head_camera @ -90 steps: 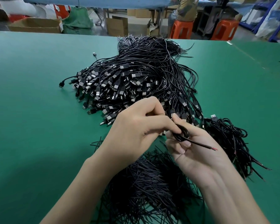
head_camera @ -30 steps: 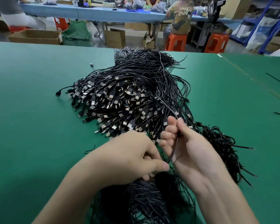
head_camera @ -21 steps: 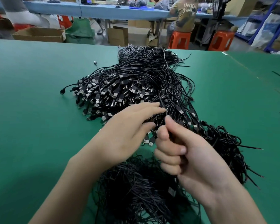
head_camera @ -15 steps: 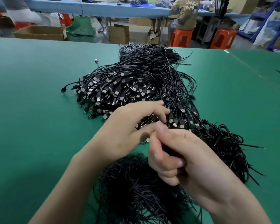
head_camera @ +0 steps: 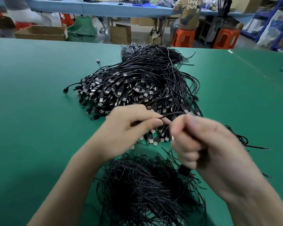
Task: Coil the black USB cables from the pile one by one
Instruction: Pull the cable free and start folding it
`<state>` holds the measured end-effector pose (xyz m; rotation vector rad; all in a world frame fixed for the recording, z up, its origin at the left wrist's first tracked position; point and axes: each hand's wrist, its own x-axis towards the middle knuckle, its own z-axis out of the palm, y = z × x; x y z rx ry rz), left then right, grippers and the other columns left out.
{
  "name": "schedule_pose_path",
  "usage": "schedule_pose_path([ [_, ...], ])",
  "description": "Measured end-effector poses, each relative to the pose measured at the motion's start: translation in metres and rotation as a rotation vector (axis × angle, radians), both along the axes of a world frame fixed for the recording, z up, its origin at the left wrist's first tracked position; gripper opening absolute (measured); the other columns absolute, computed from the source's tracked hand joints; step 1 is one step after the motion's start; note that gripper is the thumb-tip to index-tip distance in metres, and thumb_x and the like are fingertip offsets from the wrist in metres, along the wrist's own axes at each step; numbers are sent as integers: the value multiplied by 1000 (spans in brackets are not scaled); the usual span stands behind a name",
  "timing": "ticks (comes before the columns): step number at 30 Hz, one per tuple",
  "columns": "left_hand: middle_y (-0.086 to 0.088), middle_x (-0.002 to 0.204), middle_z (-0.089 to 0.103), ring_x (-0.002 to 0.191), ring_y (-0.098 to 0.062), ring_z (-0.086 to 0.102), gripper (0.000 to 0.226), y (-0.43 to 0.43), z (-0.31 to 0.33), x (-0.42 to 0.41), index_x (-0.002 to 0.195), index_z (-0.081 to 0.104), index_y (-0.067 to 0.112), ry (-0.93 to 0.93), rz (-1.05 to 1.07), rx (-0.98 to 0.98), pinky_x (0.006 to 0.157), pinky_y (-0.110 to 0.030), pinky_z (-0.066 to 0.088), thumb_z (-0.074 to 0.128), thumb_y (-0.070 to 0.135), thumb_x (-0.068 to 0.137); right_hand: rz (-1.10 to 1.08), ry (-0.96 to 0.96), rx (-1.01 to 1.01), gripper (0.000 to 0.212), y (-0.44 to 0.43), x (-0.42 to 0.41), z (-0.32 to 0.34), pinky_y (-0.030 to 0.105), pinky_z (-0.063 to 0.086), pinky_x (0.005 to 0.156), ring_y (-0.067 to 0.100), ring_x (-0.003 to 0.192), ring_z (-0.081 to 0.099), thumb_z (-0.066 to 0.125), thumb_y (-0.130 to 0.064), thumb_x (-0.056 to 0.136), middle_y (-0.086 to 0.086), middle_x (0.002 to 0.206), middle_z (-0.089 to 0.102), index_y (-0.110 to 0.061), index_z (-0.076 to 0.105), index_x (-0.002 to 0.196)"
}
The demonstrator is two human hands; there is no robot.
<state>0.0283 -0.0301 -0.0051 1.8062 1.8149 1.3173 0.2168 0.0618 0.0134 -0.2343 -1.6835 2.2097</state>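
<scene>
Your table [head_camera: 31, 111] has a matt green covering, smooth and dull. The pile [head_camera: 137, 75] before you is black cable in a smooth, plastic-looking sheath with a faint sheen; its plugs [head_camera: 119, 93] join black plastic bodies to bright metal shells. The cable [head_camera: 171, 113] held between your left hand [head_camera: 129, 128] and right hand [head_camera: 203, 144] looks alike, though blurred. The near heap [head_camera: 145, 185] of thin ends reads duller. Behind, 2 orange stools [head_camera: 183, 38] are glossy plastic, the boxes [head_camera: 39, 32] plain brown cardboard.

Bright, even overhead light on my green surface [head_camera: 33, 121], faint soft shadows beneath my forearms, no glare, my right hand [head_camera: 201, 144] smeared by motion blur at 4 o'clock, edges bowed by wide lens, background at 12 o'clock soft.
</scene>
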Motion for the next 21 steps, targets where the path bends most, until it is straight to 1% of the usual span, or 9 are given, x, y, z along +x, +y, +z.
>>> schedule_pose_path([
  [2, 10, 83, 67, 76, -11, 62, 23, 6, -4, 14, 115, 70, 40, 59, -72, -131, 70, -35, 52, 55, 25, 105, -104, 172, -117, 33, 2, -1, 3, 19, 22, 45, 6, 51, 27, 47, -36, 98, -12, 60, 31, -18, 75, 91],
  [4, 14, 80, 63, 70, -2, 58, 25, 11, -5, 33, 121, 70, 31, 121, -146, -215, 67, -23, 47, 51, 23, 108, -210, 258, -119, 34, 4, -1, 3, 18, 24, 44, 5, 52, 29, 46, -34, 100, -11, 61, 34, -17, 76, 102],
  [6, 8, 76, 61, 64, -8, 52, 23, 13, -3, 48, 109, 67, 36, 171, -178, -248, 65, -30, 44, 45, 29, 107, -334, 301, -47, 35, 6, -2, 2, 17, 34, 44, 6, 52, 36, 44, -30, 103, -8, 63, 42, -15, 74, 110],
  [9, 8, 68, 50, 64, -16, 45, 24, 9, 7, 53, 85, 56, 32, 306, -135, -175, 64, -37, 40, 43, 30, 105, -560, 294, 233, 36, 5, -4, -5, 30, 55, 61, 14, 66, 63, 37, -26, 109, -2, 77, 64, -13, 70, 115],
  [12, 10, 64, 46, 61, -12, 42, 28, 4, 18, 49, 77, 45, 26, 449, -75, -91, 64, -40, 42, 50, 29, 104, -726, 222, 625, 34, 0, -7, -12, 29, 58, 81, 21, 91, 74, 35, -24, 112, 1, 93, 74, -14, 65, 119],
  [14, 13, 59, 37, 57, -11, 37, 32, -2, 27, 43, 71, 42, 27, 499, -9, 9, 60, -37, 42, 57, 31, 99, -787, 88, 932, 33, -1, -9, -16, 14, 52, 77, 6, 87, 72, 35, -29, 111, -10, 88, 72, -18, 66, 117],
  [16, 15, 56, 35, 55, -11, 42, 33, -9, 33, 33, 68, 52, 27, 480, 52, 93, 59, -32, 42, 62, 34, 98, -742, -73, 1083, 34, -2, -10, -20, 7, 41, 60, -2, 65, 62, 36, -40, 108, -15, 67, 62, -27, 67, 100],
  [18, 13, 58, 42, 58, -11, 47, 31, -16, 37, 21, 69, 60, 26, 434, 101, 163, 62, -26, 36, 63, 36, 99, -617, -210, 978, 48, -1, -12, -23, 14, 33, 51, 6, 50, 51, 31, -54, 106, -10, 56, 54, -30, 63, 78],
  [21, 9, 67, 54, 66, -12, 51, 30, -15, 35, 10, 76, 67, 18, 338, 143, 230, 65, -22, 34, 62, 35, 101, -272, -225, 521, 68, -2, -11, -18, 16, 27, 50, 5, 48, 34, 24, -65, 100, -10, 51, 38, -24, 67, 67],
])
